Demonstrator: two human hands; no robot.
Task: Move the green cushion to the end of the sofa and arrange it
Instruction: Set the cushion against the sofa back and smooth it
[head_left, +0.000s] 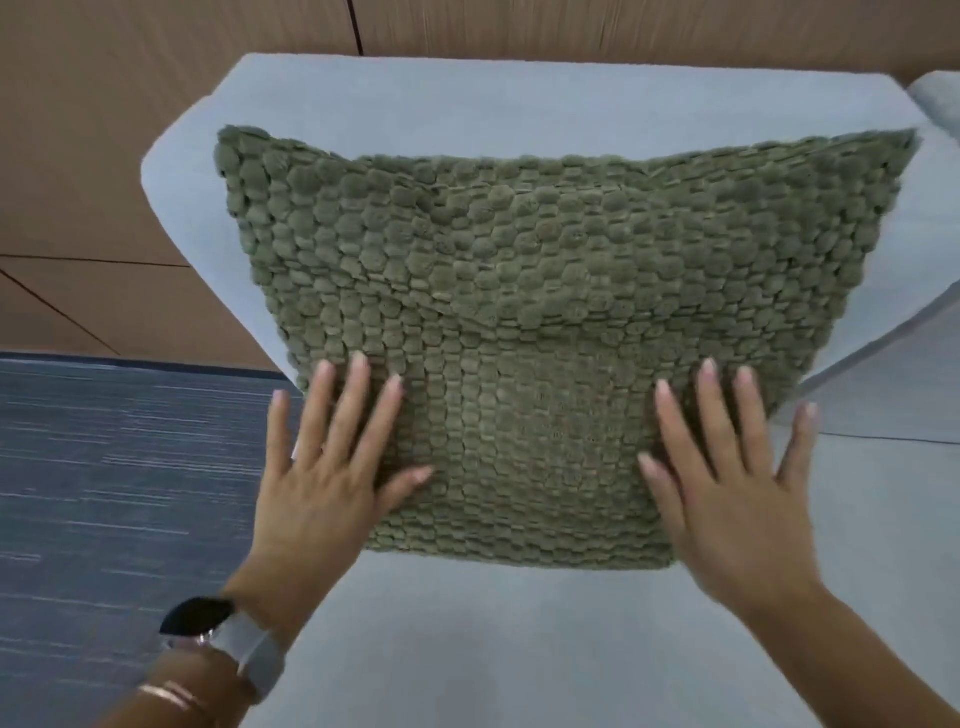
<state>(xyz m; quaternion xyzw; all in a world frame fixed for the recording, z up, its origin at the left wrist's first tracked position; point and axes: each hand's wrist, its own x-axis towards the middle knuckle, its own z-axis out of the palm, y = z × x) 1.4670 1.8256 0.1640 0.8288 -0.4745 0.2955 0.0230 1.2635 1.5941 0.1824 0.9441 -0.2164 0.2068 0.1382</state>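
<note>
The green cushion (530, 312), bobbled and olive in colour, leans against the armrest (363, 98) of the light grey sofa, its lower edge on the seat (519, 649). My left hand (332, 467) lies flat on the cushion's lower left part, fingers spread. My right hand (727, 483) lies flat on its lower right part, fingers spread too. Neither hand grips the fabric; both rest on its face. A watch and bracelets sit on my left wrist.
A blue-grey carpet (114, 493) lies left of the sofa, beside brown flooring (78, 182). The sofa's backrest (924, 291) rises on the right. The seat stretches toward me below the cushion.
</note>
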